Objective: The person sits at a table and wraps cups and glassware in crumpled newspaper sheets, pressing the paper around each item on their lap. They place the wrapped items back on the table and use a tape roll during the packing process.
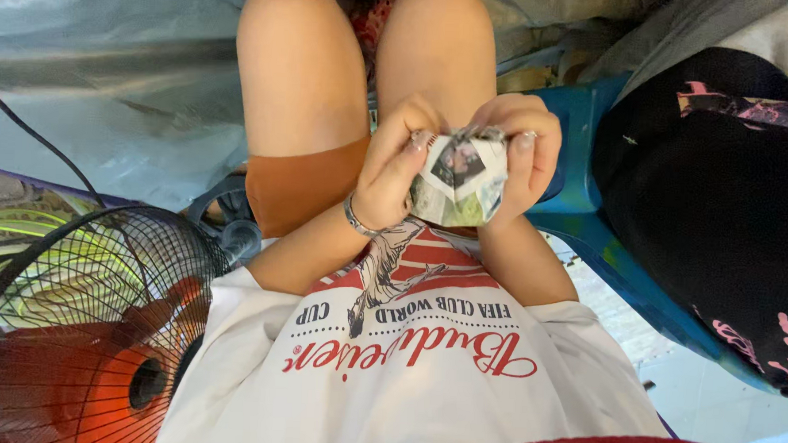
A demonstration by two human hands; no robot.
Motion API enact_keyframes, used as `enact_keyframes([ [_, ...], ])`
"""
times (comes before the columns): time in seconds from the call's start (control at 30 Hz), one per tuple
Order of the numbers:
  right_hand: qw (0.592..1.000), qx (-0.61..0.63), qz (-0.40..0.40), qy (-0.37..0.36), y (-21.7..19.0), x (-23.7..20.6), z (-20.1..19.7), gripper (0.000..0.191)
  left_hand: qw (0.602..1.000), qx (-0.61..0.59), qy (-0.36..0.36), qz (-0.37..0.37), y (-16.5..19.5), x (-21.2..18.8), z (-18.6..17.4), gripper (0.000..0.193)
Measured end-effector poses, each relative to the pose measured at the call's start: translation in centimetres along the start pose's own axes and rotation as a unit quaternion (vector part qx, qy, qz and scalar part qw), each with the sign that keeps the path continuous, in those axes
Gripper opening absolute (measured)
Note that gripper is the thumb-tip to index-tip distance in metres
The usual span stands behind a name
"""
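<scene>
I pinch the folded newspaper piece (461, 176) between both thumbs and fingers, left hand (394, 173) and right hand (528, 156) clamped close over my lap to steady its creases

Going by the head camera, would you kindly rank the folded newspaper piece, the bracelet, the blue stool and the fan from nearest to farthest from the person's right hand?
1. Folded newspaper piece: pinched in the right hand itself.
2. Bracelet: on the left wrist, just across the paper.
3. Blue stool: behind and beside the right hand, lower down; too close to the bracelet to rank firmly.
4. Fan: far over on the left side, by the floor.
</scene>
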State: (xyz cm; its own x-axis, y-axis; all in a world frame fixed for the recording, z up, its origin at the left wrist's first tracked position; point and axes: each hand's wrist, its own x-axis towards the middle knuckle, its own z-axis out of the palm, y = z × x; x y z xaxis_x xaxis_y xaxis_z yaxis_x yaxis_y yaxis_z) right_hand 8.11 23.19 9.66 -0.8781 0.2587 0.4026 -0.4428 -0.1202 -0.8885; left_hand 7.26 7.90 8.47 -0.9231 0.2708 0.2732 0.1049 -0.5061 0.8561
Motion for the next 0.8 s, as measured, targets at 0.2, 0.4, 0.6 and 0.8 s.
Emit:
enact_keyframes([
  [0.2, 0.993, -0.043, 0.090, -0.060, -1.2, -0.3, 0.0, 0.020, 0.989, 0.013, 0.136, -0.049, -0.9, -1.2, -0.8, 0.021],
  [0.4, 0.972, 0.074, 0.200, -0.101, -1.4, -1.5, -1.0, 0.027, 0.984, 0.040, 0.165, -0.061, -1.1, -1.6, -0.2, 0.019],
  [0.6, 0.946, 0.183, 0.248, -0.104, -1.0, -1.5, -1.3, 0.028, 0.991, 0.067, 0.108, -0.046, -0.7, -1.1, -0.1, 0.023],
  [0.8, 0.944, 0.103, 0.300, -0.094, -0.7, -0.3, -1.5, 0.029, 0.987, 0.113, 0.082, -0.084, -0.2, 0.0, -0.8, 0.033],
])
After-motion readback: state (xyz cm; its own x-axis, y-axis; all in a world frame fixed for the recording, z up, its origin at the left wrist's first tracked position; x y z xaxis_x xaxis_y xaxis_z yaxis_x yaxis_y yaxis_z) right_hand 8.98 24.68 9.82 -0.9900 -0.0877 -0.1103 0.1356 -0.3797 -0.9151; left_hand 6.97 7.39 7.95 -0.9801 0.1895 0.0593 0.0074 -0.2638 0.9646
